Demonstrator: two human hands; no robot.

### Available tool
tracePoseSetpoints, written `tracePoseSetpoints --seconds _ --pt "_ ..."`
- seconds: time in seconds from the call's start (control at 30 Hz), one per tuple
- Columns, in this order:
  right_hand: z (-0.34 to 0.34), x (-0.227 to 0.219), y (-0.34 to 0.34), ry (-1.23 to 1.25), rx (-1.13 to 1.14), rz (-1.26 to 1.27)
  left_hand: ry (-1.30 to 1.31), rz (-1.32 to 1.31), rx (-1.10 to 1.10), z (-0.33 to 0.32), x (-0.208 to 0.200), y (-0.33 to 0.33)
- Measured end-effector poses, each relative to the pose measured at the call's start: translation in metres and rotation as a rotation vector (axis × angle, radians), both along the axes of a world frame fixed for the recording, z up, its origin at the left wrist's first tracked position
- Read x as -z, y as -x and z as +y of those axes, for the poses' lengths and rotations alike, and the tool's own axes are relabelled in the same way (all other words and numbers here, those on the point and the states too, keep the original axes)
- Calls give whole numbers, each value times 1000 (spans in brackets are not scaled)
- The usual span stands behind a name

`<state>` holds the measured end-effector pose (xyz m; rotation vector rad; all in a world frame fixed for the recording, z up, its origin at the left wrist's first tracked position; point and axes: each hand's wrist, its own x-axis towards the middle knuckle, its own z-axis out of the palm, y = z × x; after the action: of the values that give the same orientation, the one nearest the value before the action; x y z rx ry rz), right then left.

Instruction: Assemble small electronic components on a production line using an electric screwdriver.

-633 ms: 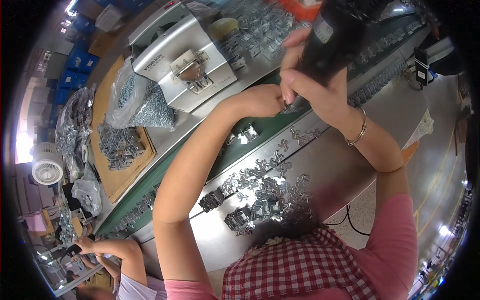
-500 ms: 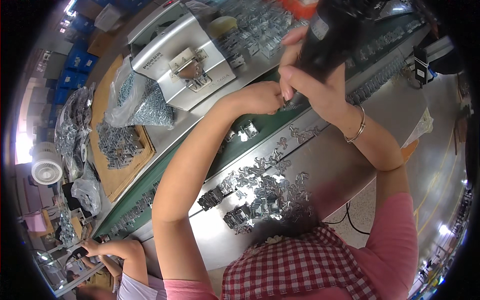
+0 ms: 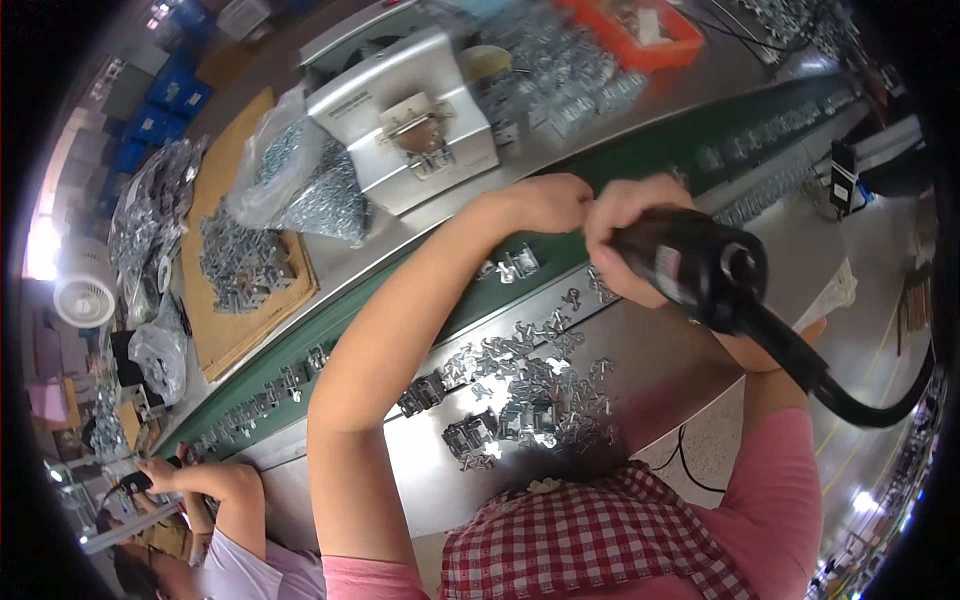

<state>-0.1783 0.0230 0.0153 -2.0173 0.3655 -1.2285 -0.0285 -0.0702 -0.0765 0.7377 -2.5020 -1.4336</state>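
Corded screwdriver (image 3: 708,256) is gripped by right hand (image 3: 615,217) | left hand (image 3: 553,204) is curled at tool's 10 o'clock, contents cannot be told | straight alignment is advised

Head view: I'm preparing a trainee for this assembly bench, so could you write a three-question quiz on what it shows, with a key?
1. Short answer: What does the right hand grip?
2. True or false: In the picture, the clear plastic bag of small screws lies to the left of the orange bin.
3. Fill in the blank: The apron has a red-and-white ____ pattern.

Key: 1. A black corded electric screwdriver. 2. True. 3. Checked.
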Motion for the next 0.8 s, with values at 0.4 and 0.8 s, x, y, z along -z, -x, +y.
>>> tracePoseSetpoints --seconds 0.4,0.8 --pt "-44 -26 -22 -393 99 -229 501 -308 -288 91 -84 -41" --pt "-84 -56 -131 -250 16 -344 349 -198 -399 99 -51 -53"
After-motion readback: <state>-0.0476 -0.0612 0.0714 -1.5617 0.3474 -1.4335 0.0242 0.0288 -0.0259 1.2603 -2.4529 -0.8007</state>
